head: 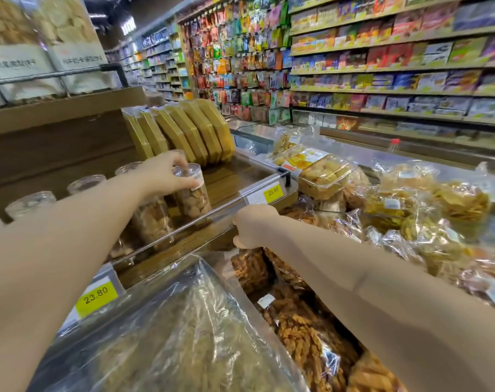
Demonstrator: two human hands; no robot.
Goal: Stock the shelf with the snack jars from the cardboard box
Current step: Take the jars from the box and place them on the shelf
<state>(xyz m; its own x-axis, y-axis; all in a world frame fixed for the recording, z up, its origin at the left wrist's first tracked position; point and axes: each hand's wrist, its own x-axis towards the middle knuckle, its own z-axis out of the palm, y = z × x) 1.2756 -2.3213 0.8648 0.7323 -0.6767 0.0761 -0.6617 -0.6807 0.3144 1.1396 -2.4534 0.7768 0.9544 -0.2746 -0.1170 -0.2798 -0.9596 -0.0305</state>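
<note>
A clear snack jar [193, 198] full of brown biscuits stands at the right end of a row on the wooden shelf [229, 176]. My left hand [163, 174] grips it by the lid from above. More clear-lidded jars [86, 183] line up to its left along the shelf. My right hand [253, 226] is curled over the clear rail [184, 222] at the shelf's front edge, fingers hidden behind it. The cardboard box is not in view.
Yellow flat packs [189, 131] lean at the back of the shelf. Yellow price tags [272, 191] reading 23.80 hang on the rail. Bagged snacks [410, 210] fill the bin to the right, and a big plastic-wrapped bag [184, 329] lies below. Stocked aisle shelves [396, 66] stand beyond.
</note>
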